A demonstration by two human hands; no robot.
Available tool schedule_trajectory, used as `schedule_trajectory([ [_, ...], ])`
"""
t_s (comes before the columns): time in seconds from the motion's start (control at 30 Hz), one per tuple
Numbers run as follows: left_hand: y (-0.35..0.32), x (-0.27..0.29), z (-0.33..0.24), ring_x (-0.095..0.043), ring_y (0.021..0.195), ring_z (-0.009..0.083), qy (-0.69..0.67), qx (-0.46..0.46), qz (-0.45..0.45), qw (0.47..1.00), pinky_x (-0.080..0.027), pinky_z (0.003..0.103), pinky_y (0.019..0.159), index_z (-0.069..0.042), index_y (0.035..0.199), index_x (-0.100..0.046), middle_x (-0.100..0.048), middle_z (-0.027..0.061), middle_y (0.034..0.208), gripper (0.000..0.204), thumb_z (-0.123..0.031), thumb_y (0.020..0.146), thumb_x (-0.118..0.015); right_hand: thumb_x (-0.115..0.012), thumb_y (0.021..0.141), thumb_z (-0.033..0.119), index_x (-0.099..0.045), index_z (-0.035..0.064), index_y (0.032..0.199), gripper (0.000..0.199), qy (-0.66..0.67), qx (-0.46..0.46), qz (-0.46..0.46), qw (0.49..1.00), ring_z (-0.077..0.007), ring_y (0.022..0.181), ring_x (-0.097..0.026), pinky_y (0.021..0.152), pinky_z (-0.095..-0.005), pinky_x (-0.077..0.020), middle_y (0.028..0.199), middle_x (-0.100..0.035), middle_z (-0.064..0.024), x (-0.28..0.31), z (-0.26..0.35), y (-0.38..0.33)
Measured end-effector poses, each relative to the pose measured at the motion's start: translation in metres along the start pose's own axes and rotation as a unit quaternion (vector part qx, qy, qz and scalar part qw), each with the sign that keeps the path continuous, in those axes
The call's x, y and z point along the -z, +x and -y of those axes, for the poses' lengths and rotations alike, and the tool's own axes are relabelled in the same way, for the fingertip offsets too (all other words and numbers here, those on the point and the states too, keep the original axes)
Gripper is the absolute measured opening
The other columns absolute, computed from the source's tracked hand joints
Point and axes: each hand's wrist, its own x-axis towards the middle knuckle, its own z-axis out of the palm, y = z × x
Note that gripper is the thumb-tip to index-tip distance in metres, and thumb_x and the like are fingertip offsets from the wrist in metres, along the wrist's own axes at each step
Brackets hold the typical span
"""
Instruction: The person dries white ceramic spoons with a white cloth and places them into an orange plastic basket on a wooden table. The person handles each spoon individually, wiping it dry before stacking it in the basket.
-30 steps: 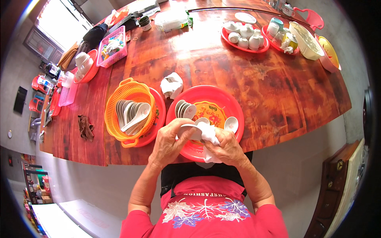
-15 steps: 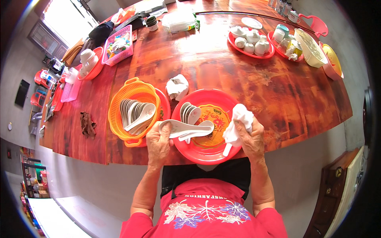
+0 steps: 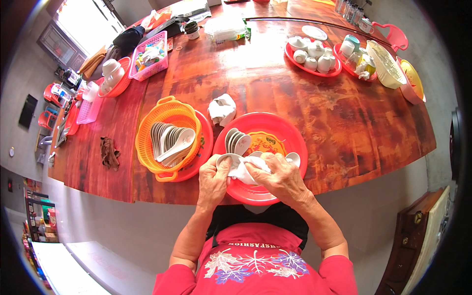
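My left hand (image 3: 215,178) is closed on a white soup spoon (image 3: 230,158) above the near side of a red tray (image 3: 296,132). My right hand (image 3: 282,179) pinches a white cloth (image 3: 244,173) against this spoon, and the two hands almost meet. Past my right knuckles shows the bowl of another spoon (image 3: 293,159); whether it is held or lies in the tray I cannot tell. Several stacked spoons (image 3: 238,142) rest at the tray's left, beside its orange flowered centre (image 3: 266,142). To the left, an orange basket (image 3: 168,106) holds many nested spoons (image 3: 172,140).
Under the basket lies another red tray (image 3: 206,132). A crumpled white cloth (image 3: 222,109) sits behind the trays, and a brown rag (image 3: 109,153) lies left. Farther back are a pink basket (image 3: 149,58), a red plate of white teaware (image 3: 314,73) and a cream basket (image 3: 387,64).
My right hand has moved left with the white cloth, bringing it onto the spoon. My left hand has shifted slightly right, and the spoon in it has turned.
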Motion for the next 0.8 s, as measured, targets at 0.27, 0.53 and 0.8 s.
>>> schedule_trajectory([
  [0.27,-0.001,0.013,-0.001,-0.04,0.048,0.0007,0.035,-0.022,-0.027,0.999,-0.031,0.018,0.043,-0.003,0.083,-0.06,-0.051,-0.0046,0.061,0.021,-0.019,0.095,-0.054,-0.068,0.073,0.007,-0.063,0.0101,0.11,0.038,0.113,-0.075,-0.052,0.989,-0.0262,0.069,-0.062,0.057,-0.034,-0.0529,0.081,-0.058,-0.0118,0.016,-0.019,-0.022],
  [0.53,0.001,0.0,-0.008,-0.041,0.054,0.0015,0.024,-0.013,0.04,0.999,-0.033,0.02,0.047,-0.002,0.087,-0.061,-0.053,-0.0038,0.064,0.018,-0.019,0.094,-0.057,-0.063,0.087,0.016,-0.058,0.0,0.11,0.028,0.534,-0.299,0.128,0.781,-0.009,0.081,-0.056,0.07,-0.0268,-0.0473,0.089,-0.061,-0.0026,0.016,-0.009,-0.017],
  [0.8,-0.005,-0.02,0.011,-0.053,0.063,0.0027,-0.137,0.018,0.053,0.989,-0.044,0.018,0.053,-0.001,0.104,-0.062,-0.064,0.0011,0.088,0.022,-0.018,0.09,-0.061,-0.058,0.09,0.008,-0.05,-0.0033,0.124,0.037,0.709,-0.383,-0.061,0.589,-0.0094,0.085,-0.062,0.077,-0.0241,-0.0547,0.104,-0.063,-0.0089,-0.011,0.02,-0.009],
])
